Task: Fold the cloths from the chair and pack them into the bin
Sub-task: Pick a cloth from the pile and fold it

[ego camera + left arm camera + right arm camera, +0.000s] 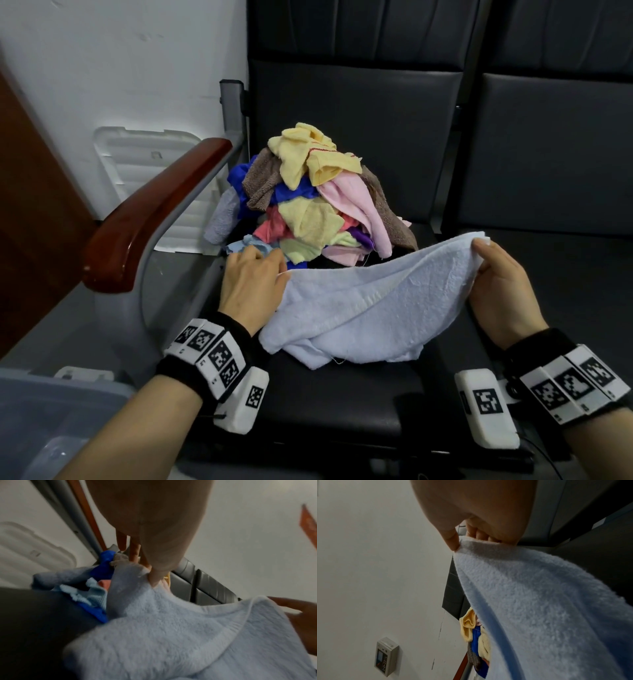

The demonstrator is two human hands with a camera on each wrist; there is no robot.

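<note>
Both hands pinch the pale-blue towel (corners raised).

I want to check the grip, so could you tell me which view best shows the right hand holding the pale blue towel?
The right wrist view: the right hand pinches the towel edge up close. The head view shows it smaller; the left wrist view only blurred fingers.
</note>
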